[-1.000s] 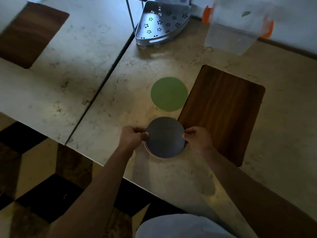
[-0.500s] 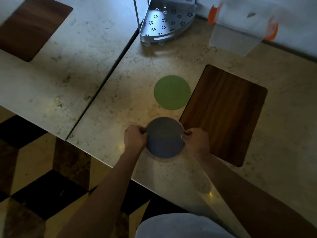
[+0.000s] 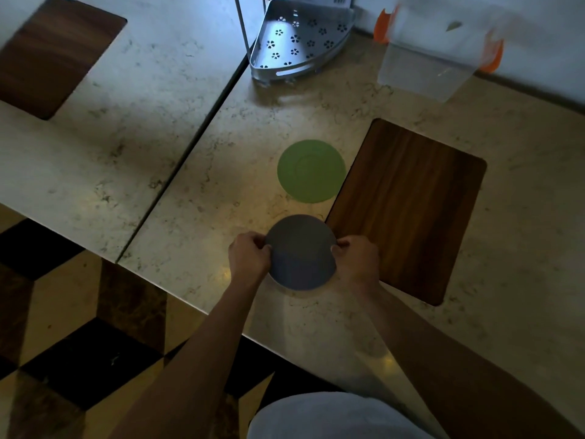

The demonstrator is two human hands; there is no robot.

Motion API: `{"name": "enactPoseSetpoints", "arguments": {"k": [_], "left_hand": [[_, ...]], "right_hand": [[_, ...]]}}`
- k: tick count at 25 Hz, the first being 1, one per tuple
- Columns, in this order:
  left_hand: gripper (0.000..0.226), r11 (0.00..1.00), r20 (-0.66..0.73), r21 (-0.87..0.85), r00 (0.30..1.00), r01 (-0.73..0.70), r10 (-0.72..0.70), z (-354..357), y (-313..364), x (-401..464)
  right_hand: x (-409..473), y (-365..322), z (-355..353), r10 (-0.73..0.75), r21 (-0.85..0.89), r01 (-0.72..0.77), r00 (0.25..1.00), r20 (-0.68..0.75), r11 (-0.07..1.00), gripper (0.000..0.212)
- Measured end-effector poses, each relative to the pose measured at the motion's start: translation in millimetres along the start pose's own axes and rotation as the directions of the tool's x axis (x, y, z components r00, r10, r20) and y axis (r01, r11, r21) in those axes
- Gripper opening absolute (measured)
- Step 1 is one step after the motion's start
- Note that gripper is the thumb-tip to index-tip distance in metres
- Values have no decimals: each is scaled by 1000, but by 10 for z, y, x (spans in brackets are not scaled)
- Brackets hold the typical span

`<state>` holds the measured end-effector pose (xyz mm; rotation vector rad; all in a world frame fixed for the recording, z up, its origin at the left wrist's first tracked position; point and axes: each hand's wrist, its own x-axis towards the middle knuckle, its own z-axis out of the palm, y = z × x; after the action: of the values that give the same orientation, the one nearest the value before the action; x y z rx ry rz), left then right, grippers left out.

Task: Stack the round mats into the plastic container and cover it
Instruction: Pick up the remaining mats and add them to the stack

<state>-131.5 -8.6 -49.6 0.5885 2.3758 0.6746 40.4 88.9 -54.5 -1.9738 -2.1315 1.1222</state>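
The marble counter (image 3: 316, 115) fills most of my view, split by a dark seam that runs from the far edge down toward me on the left. Set into it to my right is a dark wooden panel (image 3: 408, 210), and a second one (image 3: 50, 55) sits far off at the upper left. At the back, against the wall, stands the clear plastic container (image 3: 424, 71) with orange clips at its sides, blurred, so I cannot tell whether its lid is on; it is well apart from my hands. Left of it is a grey metal corner rack (image 3: 294, 45) punched with flower-shaped holes. Nearer, the green round mat (image 3: 311, 171) lies flat on the marble, just beside the wooden panel's left edge. Closest to me is the grey round mat (image 3: 300, 251), which I hold between both hands near the counter's front edge, its upper right rim near the panel's corner. My left hand (image 3: 250, 258) is curled with the fingers pinching the mat's left rim, and my right hand (image 3: 356, 259) is curled the same way on the right rim. Whether anything lies under the grey mat I cannot tell.
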Motion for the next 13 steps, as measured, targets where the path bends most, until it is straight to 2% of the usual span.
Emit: {"name": "enactPoseSetpoints", "arguments": {"k": [2,4,6,10,13], "left_hand": [[11,997,29,-27,997,67,-66,2,26,27],[11,989,52,-55,990,138,-135,-10,62,41],[14,984,54,-66,985,166,-162,-26,95,35],[17,974,31,-141,984,179,-176,-86,156,-69],[12,978,56,-169,992,125,-117,-154,200,-140]], "right_hand": [[39,-6,-19,23,27,-24,999,48,999,20],[65,-8,-34,42,47,-47,994,101,998,36],[91,0,-61,51,101,-66,988,143,993,43],[86,34,-140,13,246,-61,981,193,967,29],[66,89,-192,-65,275,1,972,224,961,34]]}}
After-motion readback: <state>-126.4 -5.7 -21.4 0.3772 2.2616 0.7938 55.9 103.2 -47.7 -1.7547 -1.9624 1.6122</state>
